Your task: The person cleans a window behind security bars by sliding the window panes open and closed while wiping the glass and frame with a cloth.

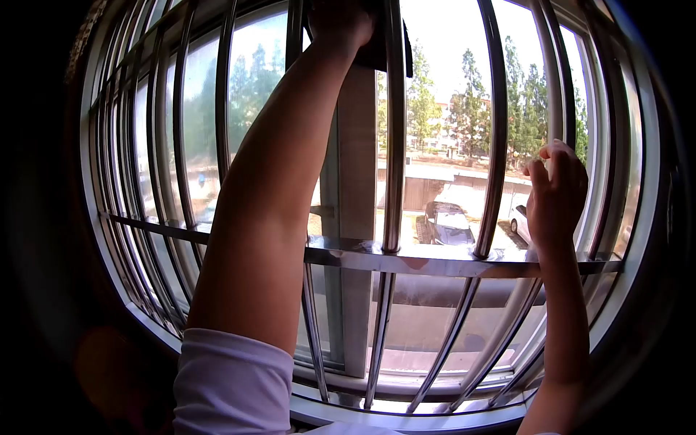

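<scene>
A dark, flat item lay up and left of the right hand, partly behind an upright bar and beside the nearer, raised left hand; neither hand's grip was discernible.

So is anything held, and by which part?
The left hand seems to hold a dark thing, its gripped part hidden; the right hand curls at a bar, grip unclear.

From my remote seat I see tall green trees in the upper right, a pale building partly hidden among them. Right of centre, one car stands near a greyish wall; a white car, only partly visible, sits farther right.
</scene>
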### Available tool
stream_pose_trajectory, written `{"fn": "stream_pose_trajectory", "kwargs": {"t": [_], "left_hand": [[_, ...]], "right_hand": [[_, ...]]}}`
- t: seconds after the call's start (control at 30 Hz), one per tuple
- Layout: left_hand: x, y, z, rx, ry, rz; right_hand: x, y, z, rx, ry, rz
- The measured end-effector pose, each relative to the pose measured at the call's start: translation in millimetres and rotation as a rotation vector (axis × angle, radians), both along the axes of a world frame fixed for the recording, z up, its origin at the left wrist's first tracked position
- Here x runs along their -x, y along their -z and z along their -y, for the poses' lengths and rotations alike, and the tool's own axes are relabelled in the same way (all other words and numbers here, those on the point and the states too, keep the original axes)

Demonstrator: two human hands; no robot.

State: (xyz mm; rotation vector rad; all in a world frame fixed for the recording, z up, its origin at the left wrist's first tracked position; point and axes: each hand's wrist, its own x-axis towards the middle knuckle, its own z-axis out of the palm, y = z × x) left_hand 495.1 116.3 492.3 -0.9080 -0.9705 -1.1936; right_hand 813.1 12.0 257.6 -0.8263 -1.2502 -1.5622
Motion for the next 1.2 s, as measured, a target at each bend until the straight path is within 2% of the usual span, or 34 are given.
{"fn": "stream_pose_trajectory", "kwargs": {"t": [0.07,0.13,0.17,0.2,0.23,0.3,0.37,0.43,0.5,0.57,0.6,0.67,0.7,0.73,0.77,0.8,0.83,0.9,0.93,1.0,1.03,1.1,1.2], "left_hand": [[-6,-11,-1,-0.114,0.078,0.05],[-24,16,35,0.219,0.157,0.185],[-25,35,45,0.218,0.153,0.183],[-23,56,55,0.361,0.215,0.11],[-21,77,65,0.506,0.276,0.04],[-24,125,60,0.556,0.086,-0.006],[-18,173,61,0.521,0.113,-0.205],[-17,204,67,0.472,0.132,-0.373],[-15,197,64,0.498,0.116,-0.371],[-19,171,63,0.464,0.181,-0.336],[-19,155,59,0.474,0.306,-0.333],[-20,105,45,0.558,0.267,-0.269],[-16,80,28,0.279,0.163,-0.353],[-14,59,22,0.151,0.163,-0.363],[-18,39,26,0.228,0.129,-0.257],[-23,23,30,0.158,-0.073,-0.225],[-27,2,43,0.281,-0.22,-0.192],[2,-41,-27,-0.043,-0.075,-0.101],[-11,-33,-12,-0.04,-0.068,-0.11],[-24,-2,23,0.175,0.849,0.039],[-24,17,29,0.181,0.843,0.036],[-18,59,41,0.268,0.314,-0.251],[-7,133,44,0.341,0.067,-0.349]], "right_hand": [[-5,0,1,-0.05,0.014,0.004],[-9,1,2,-0.068,-0.029,-0.018],[-9,0,2,-0.086,-0.08,-0.025],[-10,1,0,-0.028,-0.2,-0.087],[-17,2,1,0.021,-0.164,-0.133],[-22,0,0,0.042,-0.275,-0.217],[-34,-1,-4,0.057,-0.346,-0.234],[-51,2,-29,0.112,-0.553,-0.305],[-58,2,-38,0.263,-0.92,-0.427],[-61,0,-35,0.268,-0.909,-0.463],[-60,-2,-24,0.327,-0.999,-0.468],[-78,-10,-28,0.432,-1.141,-0.511],[-78,-13,-15,0.378,-1.004,-0.55],[-92,-13,-26,0.374,-0.974,-0.56],[-107,-15,-38,0.367,-0.946,-0.568],[-107,-14,-38,0.436,-1.032,-0.591],[-105,-12,-38,0.465,-0.945,-0.597],[-115,-10,-55,0.64,-1.123,-0.533],[-105,-12,-48,0.696,-1.172,-0.514],[-88,-15,-35,0.788,-1.061,-0.507],[-86,-15,-33,0.827,-0.982,-0.468],[-85,-14,-35,0.772,-0.938,-0.439],[-89,-13,-53,0.584,-0.92,-0.255]]}}
